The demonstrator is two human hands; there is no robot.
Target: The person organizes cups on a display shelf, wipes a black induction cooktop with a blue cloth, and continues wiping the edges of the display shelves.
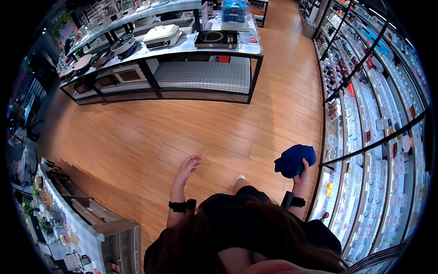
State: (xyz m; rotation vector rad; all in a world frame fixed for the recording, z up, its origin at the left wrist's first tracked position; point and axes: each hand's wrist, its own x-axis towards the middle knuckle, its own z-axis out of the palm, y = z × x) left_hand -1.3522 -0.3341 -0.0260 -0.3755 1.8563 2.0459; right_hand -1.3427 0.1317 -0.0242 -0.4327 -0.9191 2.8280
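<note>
My right hand (301, 172) grips a bunched blue cloth (295, 161), held out over the floor close to the shelving on the right. Some of its fingers are hidden behind the cloth. My left hand (189, 167) hangs in the air with nothing in it, its fingers loosely curled and a little apart. Below both hands lies the wood-look plank floor (219, 133). A white shoe (240, 177) shows under my body.
Tall lit shelving (362, 185) with glassware runs along my right. Ahead stands a black-framed display table (191, 51) with a white electric cooker (162, 35), an induction cooktop (216, 39) and pans. At the lower left is a wooden display unit (116, 226).
</note>
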